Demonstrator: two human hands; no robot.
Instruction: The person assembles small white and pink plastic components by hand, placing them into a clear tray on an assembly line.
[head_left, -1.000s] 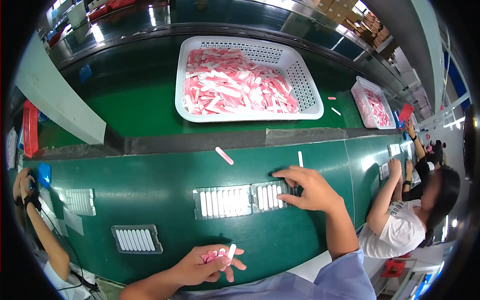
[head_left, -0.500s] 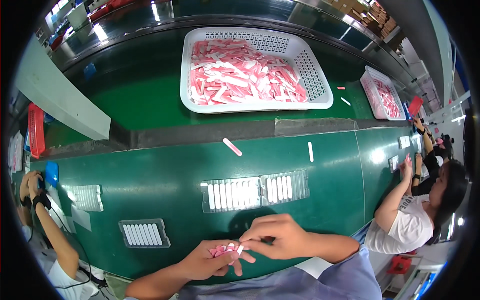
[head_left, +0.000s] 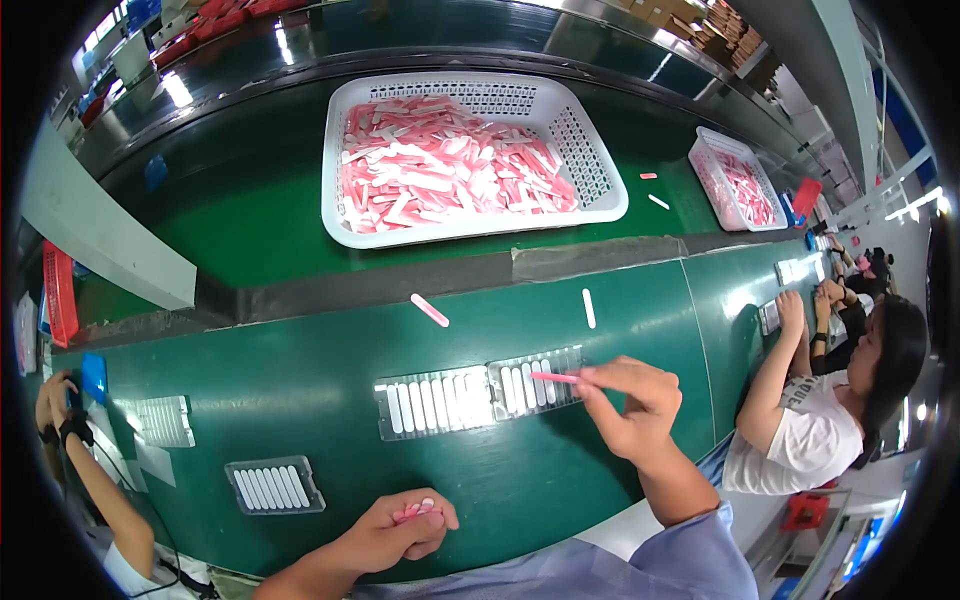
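Note:
My right hand (head_left: 635, 405) is raised over the bench. Its thumb and fingertips pinch one small nail file (head_left: 554, 377), a flat pink strip with rounded ends. The file hangs above the right half of a clear plastic tray (head_left: 382, 412), whose slots hold white files side by side; slots at its right end are partly hidden by the file and fingers. Lower down, near my body, my left hand (head_left: 400, 530) is curled around a small bunch of pink-and-white nail files (head_left: 414, 510). Their ends stick out above the fingers.
A second tray (head_left: 318, 500) with white files lies to the left. Two loose files (head_left: 429, 310) (head_left: 589, 308) lie beyond the trays. A white basket (head_left: 475, 230) heaped with files stands behind the dark ledge (head_left: 400, 280). Co-workers sit at both sides; a post (head_left: 110, 230) rises at left.
My right hand has moved from beside my left hand up and right to the tray, carrying one file. My left hand has closed more around its bunch. The view has shifted slightly.

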